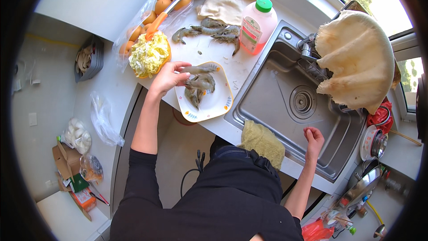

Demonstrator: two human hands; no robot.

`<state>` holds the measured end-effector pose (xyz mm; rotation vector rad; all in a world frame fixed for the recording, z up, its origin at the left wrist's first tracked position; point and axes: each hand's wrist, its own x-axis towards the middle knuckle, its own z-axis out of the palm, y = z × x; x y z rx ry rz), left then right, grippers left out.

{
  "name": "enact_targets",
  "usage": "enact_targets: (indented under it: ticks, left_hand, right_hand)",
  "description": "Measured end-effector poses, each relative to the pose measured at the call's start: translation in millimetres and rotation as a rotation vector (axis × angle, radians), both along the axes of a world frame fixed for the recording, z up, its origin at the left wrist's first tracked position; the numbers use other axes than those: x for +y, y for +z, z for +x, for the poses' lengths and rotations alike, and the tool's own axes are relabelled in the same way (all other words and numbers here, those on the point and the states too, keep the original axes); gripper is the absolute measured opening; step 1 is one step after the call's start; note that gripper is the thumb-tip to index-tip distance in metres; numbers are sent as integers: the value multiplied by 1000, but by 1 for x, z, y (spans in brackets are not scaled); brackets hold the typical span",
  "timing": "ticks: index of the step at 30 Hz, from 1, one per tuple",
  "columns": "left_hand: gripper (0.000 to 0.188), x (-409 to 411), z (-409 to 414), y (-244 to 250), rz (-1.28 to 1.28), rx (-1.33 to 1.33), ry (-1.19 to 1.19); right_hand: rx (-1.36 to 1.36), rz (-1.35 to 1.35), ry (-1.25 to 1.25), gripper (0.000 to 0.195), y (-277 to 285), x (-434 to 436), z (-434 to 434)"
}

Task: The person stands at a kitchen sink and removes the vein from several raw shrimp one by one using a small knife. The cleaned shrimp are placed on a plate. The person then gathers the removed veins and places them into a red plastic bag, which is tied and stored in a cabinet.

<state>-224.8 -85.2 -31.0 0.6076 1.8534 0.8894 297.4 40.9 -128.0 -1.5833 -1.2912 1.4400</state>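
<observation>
My left hand pinches a raw shrimp by one end, above a white square plate with a yellow rim and floral print. Several more grey shrimp lie on that plate, partly overlapping. My right hand is over the near right part of the stainless steel sink. Its thumb and forefinger are pinched together, and a very thin sliver seems to stick up between them, too fine to name. Behind the plate, several whole shrimp rest in a pile on the white counter.
Shredded cabbage fills a bowl beside an orange-handled peeler-like tool and bagged eggs. A green-capped bottle stands by the sink. A tan cloth drapes over the faucet side; a towel hangs at the front edge.
</observation>
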Motion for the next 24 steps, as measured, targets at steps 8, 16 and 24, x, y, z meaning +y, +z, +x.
enact_targets:
  ticks: [8,16,24]
  left_hand:
    - [44,50,-7,-27,154,793,-151]
    - [68,175,14,-59,114,1052,-569]
    - [69,196,11,-67,50,1184,-803]
  right_hand:
    - [11,6,3,8,0,2,-3]
    - [-11,26,-25,8,9,-1,-2]
    - [-7,-21,-91,9,1,-22,8]
